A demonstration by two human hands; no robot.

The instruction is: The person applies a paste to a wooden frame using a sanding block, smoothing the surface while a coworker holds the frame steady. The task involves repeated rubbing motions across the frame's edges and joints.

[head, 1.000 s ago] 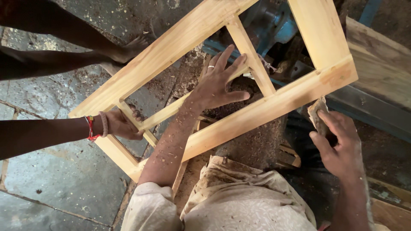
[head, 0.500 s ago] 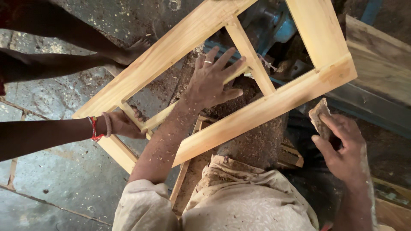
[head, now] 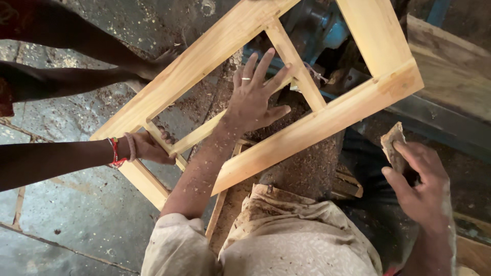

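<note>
Broadly, a pale yellow wooden frame with inner crossbars (head: 327,120) is held tilted above a grey stone floor strewn with sawdust (head: 76,214). A dark weathered wooden plank (head: 450,66) is seen at the upper right, beside the frame's corner. The left hand (head: 255,99) is laid flat on a thin inner crossbar, fingers spread apart. The right hand (head: 422,186) is clamped on a worn brown piece of sandpaper (head: 393,145), just clear of the frame's lower rail. Another person's hand (head: 148,148), with a red thread bracelet, is closed around a short crossbar at the left.
</note>
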